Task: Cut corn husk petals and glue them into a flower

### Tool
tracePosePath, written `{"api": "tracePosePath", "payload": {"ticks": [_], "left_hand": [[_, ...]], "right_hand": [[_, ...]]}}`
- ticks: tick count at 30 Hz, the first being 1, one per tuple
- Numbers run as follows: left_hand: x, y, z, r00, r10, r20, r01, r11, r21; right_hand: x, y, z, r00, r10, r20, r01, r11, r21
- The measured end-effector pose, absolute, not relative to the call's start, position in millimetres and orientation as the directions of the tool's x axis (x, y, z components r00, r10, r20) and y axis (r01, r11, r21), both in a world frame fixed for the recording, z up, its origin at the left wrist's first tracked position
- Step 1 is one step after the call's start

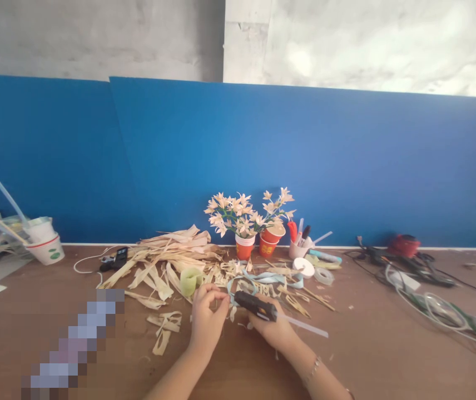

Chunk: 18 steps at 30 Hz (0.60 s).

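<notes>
My right hand (270,328) is wrapped round a black hot glue gun (255,306), and a whitish glue stick (307,326) juts from its rear end. The gun's nose points left toward my left hand (207,316). There the thumb and fingertips are pressed together in a pinch; what they hold, if anything, is too small to name. Just behind the left hand stands a pale green roll (190,281). A light blue ribbon (279,278) curls behind the glue gun. Cut pieces of dried husk (166,328) lie left of my left hand.
Dried husks (171,250) are heaped at the back. Pale flowers (233,210) stand in red paper cups (244,248). A cup of pens (298,249), a white lid (303,268) and a tape roll (323,276) sit right of them. Cables (434,305) lie far right; white cups (46,247) far left.
</notes>
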<state>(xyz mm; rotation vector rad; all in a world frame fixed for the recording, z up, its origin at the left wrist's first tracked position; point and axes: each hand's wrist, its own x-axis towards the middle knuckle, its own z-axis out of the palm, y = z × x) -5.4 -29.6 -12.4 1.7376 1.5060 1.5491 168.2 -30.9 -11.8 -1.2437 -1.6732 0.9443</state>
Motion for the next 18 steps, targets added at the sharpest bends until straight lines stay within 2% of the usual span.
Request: {"api": "tracePosePath", "payload": {"ticks": [9,15,18], "left_hand": [[-6.7,-27.7,-14.3,-0.13,0.841,0.525,0.486,-0.408,0.773],[-7.1,-29.4,-14.4,-0.046,0.805,0.591,0.587,-0.457,0.668],[-7.8,-29.1,-15.0,-0.008,0.805,0.593,0.647,-0.448,0.617]], "right_hand": [[170.3,-30.9,-8.7,-0.183,0.972,0.145,0.334,0.2,-0.921],[176.5,-30.8,-5.0,-0.166,0.978,0.124,0.295,0.169,-0.94],[180.4,-36.8,7.2,-0.213,0.962,0.173,0.346,0.239,-0.907]]}}
